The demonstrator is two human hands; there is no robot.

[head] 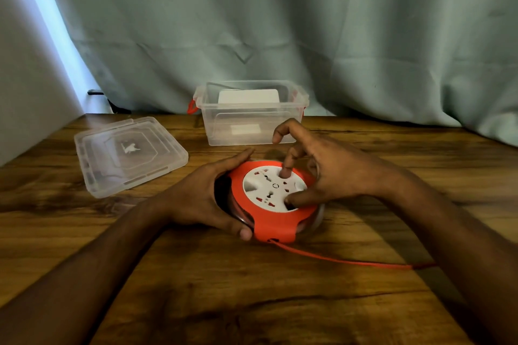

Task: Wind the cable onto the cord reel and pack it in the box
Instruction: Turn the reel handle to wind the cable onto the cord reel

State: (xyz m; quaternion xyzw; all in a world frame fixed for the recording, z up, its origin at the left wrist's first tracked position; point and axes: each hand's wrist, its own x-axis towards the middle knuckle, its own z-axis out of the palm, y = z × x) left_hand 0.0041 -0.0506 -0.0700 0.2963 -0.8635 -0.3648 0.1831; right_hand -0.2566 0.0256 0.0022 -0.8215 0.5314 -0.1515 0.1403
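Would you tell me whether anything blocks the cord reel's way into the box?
Nothing lies between the cord reel and the open box; the lid lies to its left. A white item shows through the box, inside or behind it.

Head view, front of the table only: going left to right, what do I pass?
clear lid → left hand → cord reel → right hand. The box stands behind the reel and overlaps it, so it is left out.
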